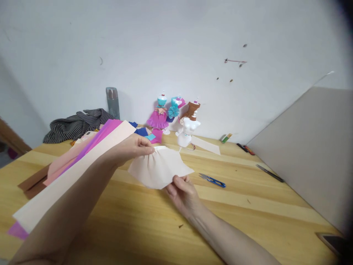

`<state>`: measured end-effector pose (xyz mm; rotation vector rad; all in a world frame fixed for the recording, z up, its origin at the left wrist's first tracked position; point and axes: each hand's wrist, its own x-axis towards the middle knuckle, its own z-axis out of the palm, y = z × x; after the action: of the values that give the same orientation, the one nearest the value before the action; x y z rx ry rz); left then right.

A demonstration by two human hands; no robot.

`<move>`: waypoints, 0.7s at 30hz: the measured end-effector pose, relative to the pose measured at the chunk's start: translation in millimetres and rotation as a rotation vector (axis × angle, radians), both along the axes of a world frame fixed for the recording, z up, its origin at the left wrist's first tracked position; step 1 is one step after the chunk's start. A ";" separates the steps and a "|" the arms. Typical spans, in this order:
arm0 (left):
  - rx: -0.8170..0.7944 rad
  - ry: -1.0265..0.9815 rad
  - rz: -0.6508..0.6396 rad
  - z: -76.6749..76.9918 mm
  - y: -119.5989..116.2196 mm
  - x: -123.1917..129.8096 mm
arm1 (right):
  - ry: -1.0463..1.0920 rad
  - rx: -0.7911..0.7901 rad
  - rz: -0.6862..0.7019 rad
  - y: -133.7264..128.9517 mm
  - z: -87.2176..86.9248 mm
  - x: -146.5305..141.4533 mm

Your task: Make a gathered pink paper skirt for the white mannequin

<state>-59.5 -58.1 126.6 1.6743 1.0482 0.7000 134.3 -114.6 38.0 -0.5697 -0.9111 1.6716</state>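
Observation:
A pale pleated paper piece point(161, 169), fanned out like a small skirt, is held above the wooden table. My left hand point(135, 147) pinches its gathered top edge between thumb and fingers. Lower down, my right hand point(183, 189) grips the flared bottom edge at the right, thumb on top. Just behind the paper stands a bare white mini dress form point(190, 127). Blue thread snips point(213, 180) lie to the right of my right hand.
Dressed mini forms point(158, 117) stand by the wall. Coloured paper strips point(91, 154) lie under my left arm, near a striped cloth point(74, 125) and a flask point(113, 103). A pale strip point(205, 144), a cutter point(270, 173) and a phone point(331, 241) are at the right.

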 end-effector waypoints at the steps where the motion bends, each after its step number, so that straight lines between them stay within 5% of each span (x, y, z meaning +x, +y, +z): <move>1: -0.007 -0.018 -0.013 -0.3 0.2 -0.2 | 0.013 -0.013 -0.004 0.3 1.6 0.7; 10: -0.065 -0.148 0.075 -8.3 -1.4 16.1 | 0.103 -0.070 0.059 -5.4 2.4 -6.4; 16: 0.125 -0.025 0.193 -19.6 -1.9 33.6 | 0.144 -0.067 0.119 -15.6 -2.1 -9.4; 21: 0.250 0.074 0.222 -29.8 -0.9 41.1 | 0.154 -0.089 -0.042 -16.2 3.2 -14.2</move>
<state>-18.4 -59.0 96.8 1.8248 1.2535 0.9510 120.2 -130.8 41.3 -0.5080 -0.7120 1.6996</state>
